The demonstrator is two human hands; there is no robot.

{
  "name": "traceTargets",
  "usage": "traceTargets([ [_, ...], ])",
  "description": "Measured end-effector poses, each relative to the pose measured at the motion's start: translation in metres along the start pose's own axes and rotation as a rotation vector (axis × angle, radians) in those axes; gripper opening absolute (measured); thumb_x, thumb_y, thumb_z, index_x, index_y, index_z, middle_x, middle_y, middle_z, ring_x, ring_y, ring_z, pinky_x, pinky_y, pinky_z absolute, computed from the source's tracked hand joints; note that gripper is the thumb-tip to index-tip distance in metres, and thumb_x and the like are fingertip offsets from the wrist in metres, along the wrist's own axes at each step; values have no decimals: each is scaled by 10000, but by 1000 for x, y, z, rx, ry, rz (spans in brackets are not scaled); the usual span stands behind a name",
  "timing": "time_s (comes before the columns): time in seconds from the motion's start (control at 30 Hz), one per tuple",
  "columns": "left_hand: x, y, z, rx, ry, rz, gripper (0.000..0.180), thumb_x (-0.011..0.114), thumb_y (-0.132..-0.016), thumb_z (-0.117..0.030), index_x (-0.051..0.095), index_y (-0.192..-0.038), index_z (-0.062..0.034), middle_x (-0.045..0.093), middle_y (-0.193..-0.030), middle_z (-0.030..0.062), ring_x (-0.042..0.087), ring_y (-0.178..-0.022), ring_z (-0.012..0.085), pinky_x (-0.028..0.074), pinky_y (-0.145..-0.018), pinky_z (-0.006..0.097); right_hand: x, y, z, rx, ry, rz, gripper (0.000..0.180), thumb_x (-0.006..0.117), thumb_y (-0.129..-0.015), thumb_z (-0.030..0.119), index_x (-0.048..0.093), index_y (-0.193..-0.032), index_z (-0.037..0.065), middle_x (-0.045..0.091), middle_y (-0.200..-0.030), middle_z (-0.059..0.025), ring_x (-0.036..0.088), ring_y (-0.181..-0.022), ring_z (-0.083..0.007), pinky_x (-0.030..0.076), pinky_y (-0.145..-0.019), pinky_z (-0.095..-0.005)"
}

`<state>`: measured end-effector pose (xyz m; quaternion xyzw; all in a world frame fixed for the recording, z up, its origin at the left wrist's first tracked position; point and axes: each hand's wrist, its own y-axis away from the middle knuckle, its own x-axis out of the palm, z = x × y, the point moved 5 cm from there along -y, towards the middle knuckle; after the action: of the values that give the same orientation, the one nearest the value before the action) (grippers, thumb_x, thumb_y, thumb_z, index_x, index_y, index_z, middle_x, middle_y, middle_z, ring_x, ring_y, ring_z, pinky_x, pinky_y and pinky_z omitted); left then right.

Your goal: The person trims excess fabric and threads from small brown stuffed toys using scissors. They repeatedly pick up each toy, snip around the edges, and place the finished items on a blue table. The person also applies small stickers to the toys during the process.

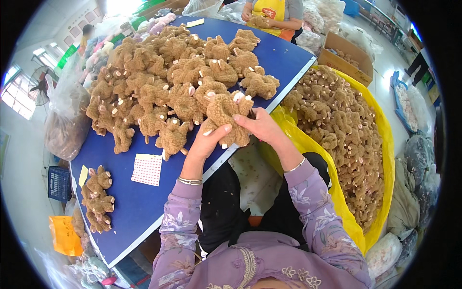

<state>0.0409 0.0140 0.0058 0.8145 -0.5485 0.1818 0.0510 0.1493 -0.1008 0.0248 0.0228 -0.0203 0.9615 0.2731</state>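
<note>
Between both my hands is a brown plush toy (222,110) with pale tips on its limbs, held just over the table's near edge. My left hand (210,139) grips its lower left side, thumb pressed on the front. My right hand (260,126) pinches its right side, thumb on the plush and the other fingers behind it. Just beyond, a big heap of the same brown plush toys (149,82) covers the blue table (130,212). A single plush toy (260,83) lies at the heap's right end, near the table edge.
A yellow sack (389,159) full of brown plush pieces stands at my right, a cardboard box (346,65) behind it. On the table lie a sticker sheet (147,169) and a small row of plush toys (97,200). Across the table stands a person in a yellow apron (269,14).
</note>
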Motion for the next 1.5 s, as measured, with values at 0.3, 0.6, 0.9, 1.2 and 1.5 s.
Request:
traceTargets([
  [0.3, -17, -8, 2, 33, 52, -205, 360, 588, -898, -98, 503, -1226, 22, 606, -1152, 119, 612, -1029, 210, 509, -868, 339, -12, 6, 4, -21, 157, 86, 452, 779, -766, 279, 620, -1082, -2, 611, -853, -3, 538, -755, -67, 453, -687, -237],
  [0.6, -15, -9, 1, 75, 1, -200, 372, 590, -899, -98, 496, -1242, 10, 595, -1168, 105, 592, -1047, 190, 494, -880, 320, -17, 6, 14, -192, 134, -49, 370, 728, -778, 95, 593, -1116, 31, 569, -985, 35, 473, -776, -20, 398, -701, -186],
  [0.9, -24, -10, 4, 53, 222, -261, 347, 578, -928, -142, 501, -1238, -7, 601, -1170, 113, 599, -1068, 227, 499, -899, 361, -16, 3, 10, -185, 140, -6, 159, 700, -829, 108, 656, -931, -5, 583, -775, 50, 463, -727, -23, 388, -640, -206],
  [1.2, -33, -9, -4, 48, 235, -379, 267, 525, -969, -240, 528, -1147, -40, 627, -976, 68, 618, -789, 152, 495, -587, 276, -28, 2, -1, -200, -7, -301, 149, 680, -858, 160, 587, -796, 61, 550, -692, 59, 468, -633, -13, 374, -570, -186],
  [1.5, -26, -12, -2, 134, 251, -415, 231, 523, -973, -233, 532, -1103, -42, 618, -896, 50, 595, -675, 124, 457, -493, 253, 33, 9, -13, -363, 66, -255, 209, 690, -816, 76, 540, -955, 30, 567, -740, 22, 379, -508, -26, 319, -446, -203],
])
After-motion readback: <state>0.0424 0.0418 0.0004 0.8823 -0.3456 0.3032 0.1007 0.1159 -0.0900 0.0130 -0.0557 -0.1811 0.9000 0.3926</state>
